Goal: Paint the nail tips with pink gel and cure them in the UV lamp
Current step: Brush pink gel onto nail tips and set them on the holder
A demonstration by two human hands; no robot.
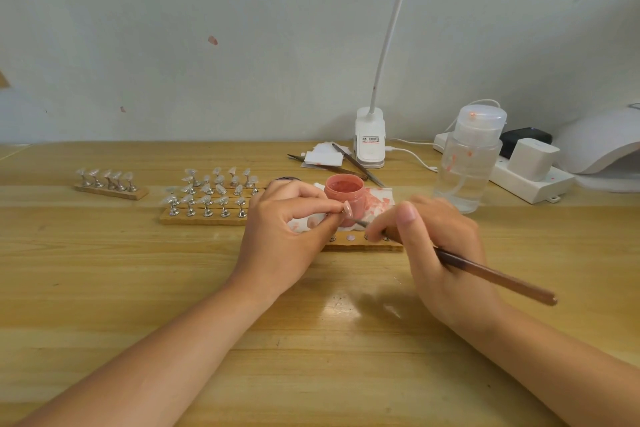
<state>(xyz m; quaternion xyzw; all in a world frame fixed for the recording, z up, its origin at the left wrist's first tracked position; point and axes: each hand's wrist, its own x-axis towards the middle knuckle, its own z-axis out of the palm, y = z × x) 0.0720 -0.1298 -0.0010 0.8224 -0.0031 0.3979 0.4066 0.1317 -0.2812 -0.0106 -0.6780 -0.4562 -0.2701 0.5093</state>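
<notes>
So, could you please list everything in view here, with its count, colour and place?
Open jar of pink gel: one, pink, table centre, behind the hands.
Nail tip on metal stand: one, pink, pinched in left hand.
Wooden-handled brush: one, brown, in right hand.
Wooden racks of clear nail tips: several, tan, left of jar.
Stained tissue: one, white-pink, under jar.
Pump bottle: one, clear, right.
Clip lamp: one, white, back.
UV lamp: one, white, far right.
Power strip: one, white, right.
Left hand: one.
Right hand: one.
</notes>
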